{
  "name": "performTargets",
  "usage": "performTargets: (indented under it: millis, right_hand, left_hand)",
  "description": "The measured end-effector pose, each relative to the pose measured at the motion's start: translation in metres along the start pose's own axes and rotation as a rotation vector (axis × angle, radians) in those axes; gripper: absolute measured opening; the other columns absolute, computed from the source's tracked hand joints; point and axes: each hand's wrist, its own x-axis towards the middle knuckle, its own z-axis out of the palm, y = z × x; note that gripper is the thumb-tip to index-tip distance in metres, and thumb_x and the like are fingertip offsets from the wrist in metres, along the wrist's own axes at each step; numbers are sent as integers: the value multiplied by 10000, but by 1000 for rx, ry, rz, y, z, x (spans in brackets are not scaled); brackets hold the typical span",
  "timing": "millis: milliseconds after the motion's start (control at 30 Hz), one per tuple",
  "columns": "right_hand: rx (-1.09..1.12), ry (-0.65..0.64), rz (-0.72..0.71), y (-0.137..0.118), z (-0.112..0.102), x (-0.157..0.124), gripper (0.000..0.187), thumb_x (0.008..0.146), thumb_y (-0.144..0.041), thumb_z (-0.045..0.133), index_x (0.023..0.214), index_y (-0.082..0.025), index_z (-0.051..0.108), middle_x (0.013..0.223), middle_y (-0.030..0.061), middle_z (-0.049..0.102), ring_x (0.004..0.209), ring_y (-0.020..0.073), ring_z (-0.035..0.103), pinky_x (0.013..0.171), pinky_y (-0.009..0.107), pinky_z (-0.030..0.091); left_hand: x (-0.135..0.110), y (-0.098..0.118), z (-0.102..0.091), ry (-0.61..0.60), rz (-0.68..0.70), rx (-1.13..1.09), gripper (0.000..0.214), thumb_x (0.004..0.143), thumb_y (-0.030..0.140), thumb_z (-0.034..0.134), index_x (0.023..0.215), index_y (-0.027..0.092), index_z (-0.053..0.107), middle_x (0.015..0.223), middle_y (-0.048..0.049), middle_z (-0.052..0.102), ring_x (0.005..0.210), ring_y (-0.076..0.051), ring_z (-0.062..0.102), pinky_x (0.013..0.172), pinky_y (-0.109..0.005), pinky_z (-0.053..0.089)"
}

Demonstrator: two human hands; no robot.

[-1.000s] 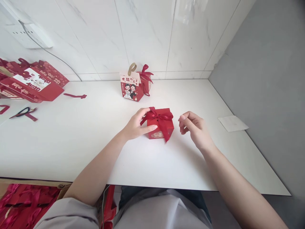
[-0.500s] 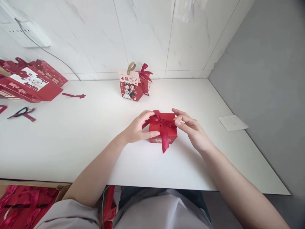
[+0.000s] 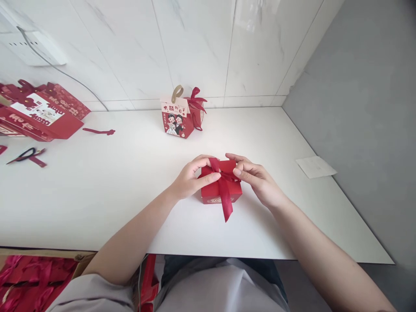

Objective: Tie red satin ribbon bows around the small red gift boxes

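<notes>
A small red gift box with a dark red ribbon bow sits on the white table, near its front edge. My left hand grips the box's left side, thumb pressed on the bow's knot. My right hand is closed on the bow's right loop, fingers pinched at the knot. One ribbon tail hangs down over the front face of the box.
Two finished red gift boxes stand at the back by the tiled wall. Flat red boxes and ribbon pieces lie at the left. A white paper lies at the right. A carton of red ribbons sits below the table.
My right hand came in from the right and took hold of the bow. The box turned and shifted slightly, and the ribbon tail now hangs down the front.
</notes>
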Motion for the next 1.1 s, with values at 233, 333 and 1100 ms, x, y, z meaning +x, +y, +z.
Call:
performTargets:
  millis: [233, 333, 1100]
  right_hand:
    - [9, -22, 3, 5, 2, 0, 307, 934, -447, 602, 716, -249, 686, 1300, 44, 595, 1438, 252, 328, 1094, 397, 361]
    - [13, -5, -6, 7, 3, 1, 310, 938, -464, 588, 741, -259, 713, 1265, 51, 612, 1450, 261, 301, 1051, 400, 406]
    - [-22, 132, -53, 13, 11, 3, 365, 905, -390, 634, 591, -215, 572, 1398, 41, 526, 1419, 281, 351, 1054, 437, 406]
  left_hand:
    - [-2, 6, 6, 10, -4, 83, 148, 837, 290, 691, 889, 169, 624, 1163, -92, 603, 1095, -225, 607, 999, -387, 467]
    - [-2, 7, 5, -17, 11, 104, 140, 841, 286, 686, 890, 168, 629, 1168, -91, 605, 1091, -221, 609, 1004, -385, 463]
    - [0, 6, 6, -92, 26, 53, 121, 857, 275, 659, 893, 166, 624, 1173, -95, 592, 1069, -209, 598, 955, -366, 477]
